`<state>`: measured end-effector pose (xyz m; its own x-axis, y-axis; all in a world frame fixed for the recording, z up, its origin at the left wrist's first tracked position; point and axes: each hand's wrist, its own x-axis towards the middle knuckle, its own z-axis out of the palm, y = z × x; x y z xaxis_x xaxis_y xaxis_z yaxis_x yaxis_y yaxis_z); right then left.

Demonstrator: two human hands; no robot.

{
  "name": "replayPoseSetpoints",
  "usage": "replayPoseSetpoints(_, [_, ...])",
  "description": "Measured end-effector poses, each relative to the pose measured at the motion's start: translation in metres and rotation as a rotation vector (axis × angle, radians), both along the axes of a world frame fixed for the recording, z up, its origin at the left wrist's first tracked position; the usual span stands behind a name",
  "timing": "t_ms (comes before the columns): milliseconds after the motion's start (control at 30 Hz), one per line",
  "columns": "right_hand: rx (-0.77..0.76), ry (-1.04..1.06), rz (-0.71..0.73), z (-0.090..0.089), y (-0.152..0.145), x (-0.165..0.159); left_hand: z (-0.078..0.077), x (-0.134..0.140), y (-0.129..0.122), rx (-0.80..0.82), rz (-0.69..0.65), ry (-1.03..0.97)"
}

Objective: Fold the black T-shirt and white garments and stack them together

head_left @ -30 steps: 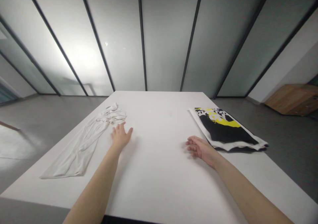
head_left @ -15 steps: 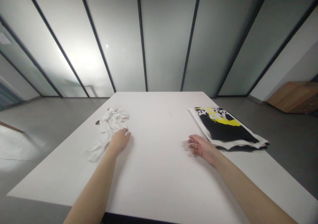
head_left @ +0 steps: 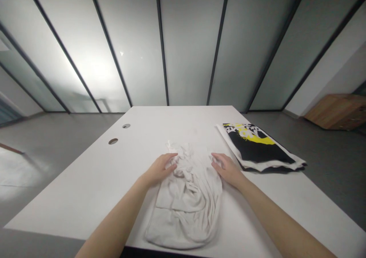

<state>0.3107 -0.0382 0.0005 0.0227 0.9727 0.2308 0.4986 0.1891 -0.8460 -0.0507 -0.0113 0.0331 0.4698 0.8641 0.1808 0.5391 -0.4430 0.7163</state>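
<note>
A crumpled white garment (head_left: 185, 197), which looks like a shirt, lies bunched on the white table in front of me. My left hand (head_left: 160, 168) rests at its left side, thumb and fingers apart and touching the fabric. On the opposite side, my right hand (head_left: 228, 169) is at the garment's upper right edge, its thumb and index finger also spread. Neither hand visibly pinches the cloth, though the undersides of the fingers are hidden. To the right of my right hand lies a flat folded stack of clothes (head_left: 257, 151), with a black, yellow and white print on top.
The white table (head_left: 94, 181) has two round holes (head_left: 113, 141) near its left edge. Frosted glass panels (head_left: 188, 52) with dark frames stand beyond it. A wooden cabinet (head_left: 337, 111) is at the far right on the grey floor.
The white garment has moved from the table's left side to the middle, near me, uncovering the holes. My left hand has shifted right; my right hand stays about where it was, now against the garment.
</note>
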Motion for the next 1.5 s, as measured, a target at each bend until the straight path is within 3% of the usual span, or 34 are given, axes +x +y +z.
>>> replayPoseSetpoints(100, [0.028, -0.133, 0.109, -0.001, -0.002, -0.004, 0.000, 0.008, -0.002, 0.109, -0.001, 0.232])
replayPoseSetpoints(200, [0.013, -0.134, 0.250, 0.003, -0.005, -0.009, 0.003, 0.018, -0.004, 0.080, 0.113, 0.357])
replayPoseSetpoints(267, [0.010, -0.152, 0.197, 0.006, -0.007, -0.011, 0.002, 0.024, -0.003, 0.050, 0.187, 0.431])
replayPoseSetpoints(400, [-0.025, -0.359, -0.071, 0.007, -0.004, -0.013, -0.004, 0.026, 0.002, 0.051, 0.242, 0.495])
replayPoseSetpoints(500, [-0.027, -0.400, -0.039, 0.006, 0.000, -0.010, -0.006, 0.021, 0.005, 0.039, 0.216, 0.441])
replayPoseSetpoints(600, [-0.021, -0.154, -0.005, 0.005, 0.002, -0.004, -0.007, 0.011, 0.012, 0.033, 0.229, 0.284])
replayPoseSetpoints(667, [-0.061, 0.116, -0.103, 0.003, 0.006, 0.002, -0.009, 0.002, 0.020, 0.015, 0.292, 0.143])
replayPoseSetpoints(800, [-0.123, 0.626, -0.314, 0.000, 0.014, 0.014, -0.015, -0.012, 0.034, -0.071, 0.566, -0.136])
replayPoseSetpoints(867, [-0.139, 0.798, -0.323, 0.002, 0.016, 0.015, -0.015, -0.015, 0.035, 0.056, 0.666, -0.184])
replayPoseSetpoints(933, [-0.132, 0.918, -0.304, 0.005, 0.016, 0.013, -0.012, -0.015, 0.032, 0.255, 0.608, -0.161])
replayPoseSetpoints(1000, [-0.116, 1.016, -0.255, 0.010, 0.016, 0.009, -0.007, -0.011, 0.025, 0.352, 0.382, -0.100])
replayPoseSetpoints(1100, [-0.136, 1.146, -0.208, 0.016, 0.018, 0.007, -0.003, -0.001, 0.013, 0.285, 0.017, 0.080])
replayPoseSetpoints(1167, [-0.192, 1.187, -0.246, 0.019, 0.020, 0.010, -0.003, 0.005, 0.008, 0.231, -0.020, 0.222])
replayPoseSetpoints(1267, [-0.241, 1.179, -0.352, 0.020, 0.023, 0.019, -0.004, 0.009, 0.010, 0.183, 0.186, 0.383])
replayPoseSetpoints(1367, [-0.151, 1.064, -0.446, 0.019, 0.022, 0.027, -0.002, 0.002, 0.016, 0.067, 0.430, 0.501])
replayPoseSetpoints(1500, [0.037, 0.634, -0.444, 0.019, 0.013, 0.030, 0.003, -0.023, 0.021, -0.083, 0.650, 0.575])
